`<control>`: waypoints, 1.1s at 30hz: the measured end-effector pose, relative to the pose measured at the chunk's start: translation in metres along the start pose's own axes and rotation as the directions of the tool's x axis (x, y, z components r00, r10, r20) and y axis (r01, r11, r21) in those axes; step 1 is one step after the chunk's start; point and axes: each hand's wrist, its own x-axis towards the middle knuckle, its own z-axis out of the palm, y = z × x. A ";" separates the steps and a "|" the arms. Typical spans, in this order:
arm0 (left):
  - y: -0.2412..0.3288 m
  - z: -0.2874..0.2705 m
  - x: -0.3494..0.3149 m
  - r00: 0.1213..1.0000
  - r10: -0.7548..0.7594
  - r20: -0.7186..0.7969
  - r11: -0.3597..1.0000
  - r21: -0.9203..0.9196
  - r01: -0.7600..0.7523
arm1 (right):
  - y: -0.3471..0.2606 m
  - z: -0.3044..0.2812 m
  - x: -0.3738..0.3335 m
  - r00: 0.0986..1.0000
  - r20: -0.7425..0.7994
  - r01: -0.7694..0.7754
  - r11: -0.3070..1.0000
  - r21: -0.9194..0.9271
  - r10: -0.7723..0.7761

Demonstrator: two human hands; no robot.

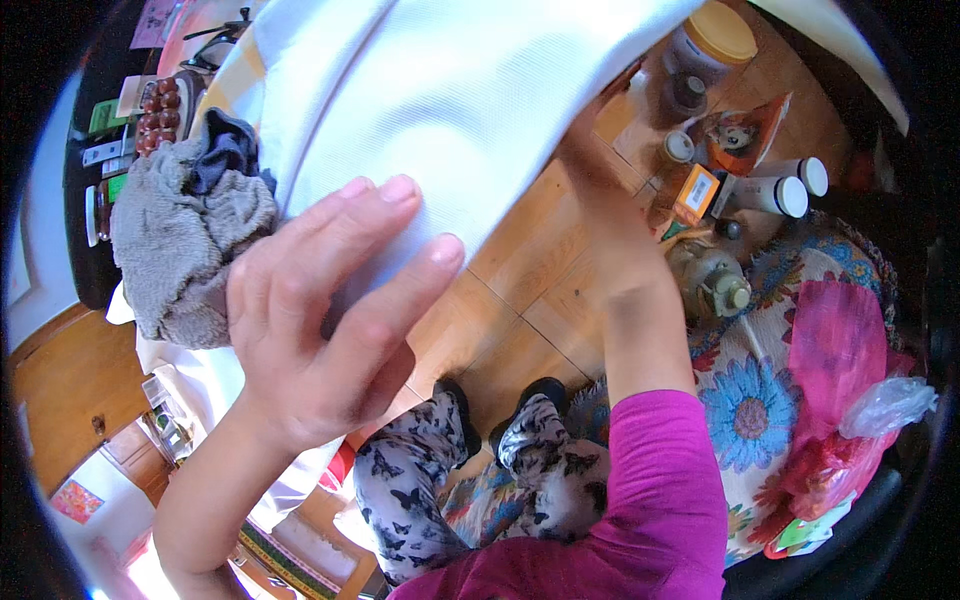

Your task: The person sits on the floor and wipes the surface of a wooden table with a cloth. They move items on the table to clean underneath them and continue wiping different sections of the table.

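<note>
Left hand (pixel 325 320): raised near the camera, back of the hand facing the view, fingers (pixel 400 190) stretched out together and pointing up to the right, thumb side lower right; open, flat, nothing clasped.
Left forearm (pixel 200 500): bare, rising from the lower left edge toward the wrist.
Right hand (pixel 590 190): reaching farther away, up and right of centre, fingers closed in a pinch; the fingertips themselves are hidden.
Right forearm (pixel 640 320): bare, running straight up from the elbow.
Right upper arm (pixel 660 470): in a magenta sleeve, entering from the lower edge.
Legs (pixel 450 470): in butterfly-print trousers, dark shoes, seen below between the arms.
</note>
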 end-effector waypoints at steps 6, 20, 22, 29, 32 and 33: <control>-0.002 0.000 0.000 1.000 0.010 -0.027 0.998 0.067 -0.008 | -0.115 0.038 -0.179 0.890 0.429 -0.002 0.940 0.342 -0.154; 0.000 0.000 0.003 1.000 0.002 0.000 1.000 -0.008 -0.002 | 0.005 -0.042 0.019 0.996 0.061 0.079 0.939 -0.335 -0.062; -0.001 0.002 0.001 1.000 0.017 -0.013 1.000 -0.013 -0.017 | 0.008 -0.021 0.016 1.000 0.006 0.029 0.930 -0.367 -0.029; -0.007 0.001 -0.005 0.999 0.030 -0.026 0.997 0.067 -0.029 | -0.113 0.040 -0.159 0.880 0.446 0.289 0.931 -0.224 -0.166; -0.007 0.002 -0.003 0.996 0.048 -0.082 0.996 0.075 -0.042 | -0.148 0.055 -0.251 0.739 0.588 0.431 0.901 -0.040 -0.328; -0.007 0.003 -0.003 0.996 0.025 -0.088 0.998 0.066 -0.019 | -0.152 0.057 -0.268 0.682 0.629 0.483 0.875 -0.006 -0.372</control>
